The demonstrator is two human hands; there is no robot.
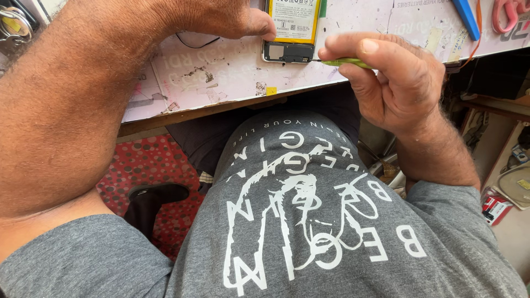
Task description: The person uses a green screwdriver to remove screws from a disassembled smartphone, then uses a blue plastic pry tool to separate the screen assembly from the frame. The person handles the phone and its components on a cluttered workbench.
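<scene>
Opened phone point(289, 51), back cover off, lies at the near edge of the worktop point(232, 72); yellow battery point(292, 19) exposed above a dark lower board section w/ small metal shield. Right hand point(395, 83): fingers closed in a pinch around a thin green-handled screwdriver point(346, 63), shaft approx. horizontal, tip touching the phone's lower right corner. Left hand point(221, 19): thumb pressed on the phone's left edge, steadying it; other fingers curled, nothing gripped. Forearm crosses the left of view. Progress, judged: cover already removed and internals laid bare; battery and lower board appear to sit in place yet, so work at the bottom corner looks in hand, not finished. Whether any screws are out cannot be told. Surroundings: worktop is pale, scuffed, w/ tape scraps and a thin black wire point(196, 43); blue tool point(466, 17) and pink-handled scissors point(510, 14) at far right. Below: grey printed T-shirt point(331, 243), red spotted floor point(149, 165).
</scene>
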